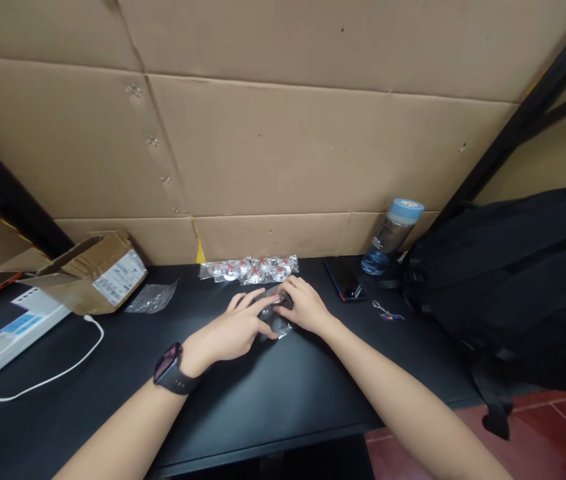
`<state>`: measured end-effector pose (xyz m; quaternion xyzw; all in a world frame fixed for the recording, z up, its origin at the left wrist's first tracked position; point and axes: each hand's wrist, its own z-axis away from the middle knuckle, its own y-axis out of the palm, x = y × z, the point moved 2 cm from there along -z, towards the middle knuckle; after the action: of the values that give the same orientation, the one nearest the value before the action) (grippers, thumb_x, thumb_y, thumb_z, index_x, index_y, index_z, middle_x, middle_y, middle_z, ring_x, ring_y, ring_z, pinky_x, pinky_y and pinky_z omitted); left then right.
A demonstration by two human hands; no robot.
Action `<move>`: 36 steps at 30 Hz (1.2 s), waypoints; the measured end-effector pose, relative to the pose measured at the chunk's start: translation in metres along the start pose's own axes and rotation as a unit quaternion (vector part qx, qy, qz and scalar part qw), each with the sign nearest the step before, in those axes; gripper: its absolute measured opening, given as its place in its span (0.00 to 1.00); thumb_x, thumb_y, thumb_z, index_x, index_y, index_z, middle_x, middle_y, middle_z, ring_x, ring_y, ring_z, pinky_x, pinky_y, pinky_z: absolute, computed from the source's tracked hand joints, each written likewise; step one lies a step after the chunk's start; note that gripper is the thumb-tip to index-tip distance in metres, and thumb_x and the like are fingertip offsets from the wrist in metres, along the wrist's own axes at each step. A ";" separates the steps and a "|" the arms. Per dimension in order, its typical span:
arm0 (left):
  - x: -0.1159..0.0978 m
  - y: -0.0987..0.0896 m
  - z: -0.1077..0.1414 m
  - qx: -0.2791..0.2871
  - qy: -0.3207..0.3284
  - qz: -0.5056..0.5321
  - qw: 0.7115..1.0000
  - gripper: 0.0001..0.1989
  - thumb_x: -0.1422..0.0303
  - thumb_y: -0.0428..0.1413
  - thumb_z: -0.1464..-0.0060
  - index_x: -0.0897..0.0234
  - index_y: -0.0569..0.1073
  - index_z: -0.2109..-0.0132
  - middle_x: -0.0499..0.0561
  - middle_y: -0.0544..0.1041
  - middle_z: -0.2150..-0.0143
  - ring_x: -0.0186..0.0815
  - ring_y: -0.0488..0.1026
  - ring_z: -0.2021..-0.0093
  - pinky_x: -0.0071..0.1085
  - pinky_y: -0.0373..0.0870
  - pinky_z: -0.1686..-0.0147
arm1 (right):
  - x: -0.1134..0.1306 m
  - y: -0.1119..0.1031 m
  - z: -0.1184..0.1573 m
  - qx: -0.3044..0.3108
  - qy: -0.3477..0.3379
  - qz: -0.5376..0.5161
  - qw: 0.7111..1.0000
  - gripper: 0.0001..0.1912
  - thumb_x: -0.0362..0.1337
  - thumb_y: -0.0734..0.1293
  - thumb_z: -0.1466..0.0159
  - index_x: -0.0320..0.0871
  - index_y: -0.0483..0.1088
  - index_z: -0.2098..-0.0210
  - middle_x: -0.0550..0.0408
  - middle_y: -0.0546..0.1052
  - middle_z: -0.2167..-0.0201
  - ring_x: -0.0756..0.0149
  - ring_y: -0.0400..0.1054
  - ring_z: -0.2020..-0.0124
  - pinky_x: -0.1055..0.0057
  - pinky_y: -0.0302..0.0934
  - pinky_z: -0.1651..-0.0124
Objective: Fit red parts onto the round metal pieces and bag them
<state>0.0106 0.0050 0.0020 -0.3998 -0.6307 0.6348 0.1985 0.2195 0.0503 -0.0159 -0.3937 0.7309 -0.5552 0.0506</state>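
Observation:
A small clear plastic bag lies on the black table between my two hands, with a small item partly hidden inside it or under my fingers. My left hand, wearing a dark watch on the wrist, has its thumb and index finger on the bag's left side. From the right, my right hand pinches the bag's upper part with curled fingers. Just behind my hands, several small round silver-and-red items in clear packets lie in two overlapping groups against the cardboard wall.
At left stand an open cardboard box, an empty clear bag, a white cable and a white-and-blue box. To the right are a phone, a keychain, a blue-lidded bottle and a black backpack.

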 end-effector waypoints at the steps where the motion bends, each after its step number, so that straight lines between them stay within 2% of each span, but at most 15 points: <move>1: 0.000 -0.002 -0.002 -0.009 0.005 0.005 1.000 0.29 0.83 0.51 0.47 0.41 0.81 0.53 0.39 0.56 0.27 0.52 0.45 0.27 0.56 0.49 0.34 | -0.001 -0.005 0.001 0.017 -0.023 -0.034 0.999 0.18 0.40 0.75 0.41 0.45 0.69 0.55 0.51 0.72 0.55 0.60 0.66 0.55 0.65 0.62 0.51; 3: -0.001 -0.006 -0.005 -0.037 0.008 0.017 0.999 0.27 0.84 0.50 0.48 0.46 0.80 0.55 0.42 0.64 0.32 0.48 0.52 0.29 0.51 0.52 0.35 | -0.004 -0.017 0.005 0.044 -0.064 -0.102 0.992 0.19 0.40 0.74 0.40 0.46 0.69 0.51 0.52 0.72 0.53 0.61 0.67 0.54 0.67 0.63 0.50; 5: 0.000 -0.009 -0.009 -0.078 -0.013 0.015 0.997 0.27 0.84 0.51 0.49 0.50 0.77 0.50 0.47 0.68 0.36 0.45 0.59 0.33 0.46 0.56 0.37 | -0.011 -0.029 0.009 0.039 -0.059 -0.129 0.989 0.13 0.33 0.68 0.35 0.46 0.69 0.51 0.51 0.72 0.54 0.62 0.68 0.54 0.67 0.63 0.50; 7: 0.002 -0.009 -0.011 -0.115 -0.050 -0.006 0.992 0.27 0.82 0.54 0.49 0.54 0.71 0.44 0.53 0.68 0.38 0.46 0.62 0.37 0.44 0.58 0.40 | -0.017 -0.036 0.012 0.026 -0.049 -0.119 0.991 0.17 0.26 0.65 0.38 0.46 0.70 0.51 0.51 0.72 0.53 0.61 0.68 0.53 0.66 0.63 0.49; 9: 0.005 -0.007 -0.012 -0.133 -0.075 -0.030 0.988 0.25 0.77 0.59 0.47 0.55 0.69 0.43 0.55 0.69 0.39 0.47 0.64 0.39 0.44 0.58 0.42 | -0.019 -0.035 0.013 0.031 -0.049 -0.096 0.994 0.22 0.23 0.66 0.43 0.46 0.70 0.51 0.51 0.72 0.52 0.59 0.67 0.51 0.64 0.62 0.46; 11: 0.008 -0.003 -0.013 -0.137 -0.083 -0.040 0.986 0.20 0.72 0.61 0.45 0.56 0.70 0.46 0.54 0.72 0.42 0.47 0.65 0.41 0.43 0.58 0.44 | -0.019 -0.030 0.014 0.047 -0.053 -0.077 0.995 0.23 0.24 0.70 0.45 0.47 0.71 0.51 0.51 0.72 0.51 0.58 0.66 0.50 0.63 0.61 0.45; 13: 0.011 0.000 -0.013 -0.137 -0.084 -0.038 0.986 0.14 0.68 0.62 0.43 0.56 0.72 0.50 0.52 0.74 0.46 0.46 0.67 0.44 0.42 0.57 0.45 | -0.016 -0.022 0.013 0.052 -0.053 -0.062 0.995 0.20 0.27 0.71 0.43 0.47 0.71 0.52 0.51 0.72 0.52 0.59 0.67 0.52 0.64 0.62 0.46; 19: 0.016 0.002 -0.015 -0.144 -0.106 -0.017 0.984 0.03 0.65 0.59 0.39 0.57 0.76 0.58 0.49 0.79 0.53 0.43 0.69 0.48 0.42 0.51 0.47 | -0.011 -0.009 0.010 0.012 -0.046 -0.051 0.998 0.09 0.34 0.72 0.37 0.45 0.74 0.57 0.52 0.75 0.56 0.61 0.67 0.54 0.65 0.62 0.48; 22: 0.018 -0.001 -0.015 -0.154 -0.126 0.001 0.980 0.04 0.65 0.58 0.38 0.58 0.76 0.61 0.49 0.80 0.56 0.42 0.70 0.50 0.41 0.51 0.49 | -0.014 -0.011 0.009 0.003 -0.043 -0.079 0.996 0.01 0.35 0.70 0.34 0.45 0.76 0.63 0.53 0.78 0.60 0.63 0.69 0.57 0.66 0.62 0.50; 25: 0.019 -0.005 -0.015 -0.157 -0.148 0.031 0.976 0.07 0.63 0.57 0.38 0.59 0.77 0.62 0.49 0.81 0.59 0.42 0.71 0.52 0.41 0.51 0.50 | -0.016 -0.017 0.008 0.000 -0.030 -0.119 0.992 0.04 0.35 0.68 0.33 0.45 0.77 0.64 0.54 0.80 0.62 0.64 0.71 0.60 0.68 0.63 0.52; 30: 0.015 -0.006 -0.017 -0.151 -0.167 0.073 0.972 0.12 0.56 0.55 0.37 0.57 0.78 0.61 0.47 0.82 0.58 0.42 0.72 0.52 0.41 0.51 0.49 | -0.013 -0.026 0.008 -0.003 -0.013 -0.145 0.989 0.07 0.37 0.67 0.31 0.44 0.78 0.63 0.53 0.80 0.64 0.65 0.71 0.62 0.69 0.63 0.54; 36: 0.017 -0.007 -0.017 -0.148 -0.215 0.079 0.962 0.14 0.56 0.54 0.37 0.57 0.79 0.63 0.49 0.81 0.57 0.44 0.73 0.51 0.42 0.53 0.47 | -0.012 -0.029 0.008 0.020 0.000 -0.145 0.989 0.07 0.37 0.68 0.33 0.44 0.78 0.64 0.53 0.80 0.66 0.64 0.72 0.64 0.70 0.62 0.57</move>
<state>0.0114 0.0295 0.0059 -0.3275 -0.7118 0.6190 -0.0538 0.2472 0.0498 0.0010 -0.4942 0.6548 -0.5714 -0.0226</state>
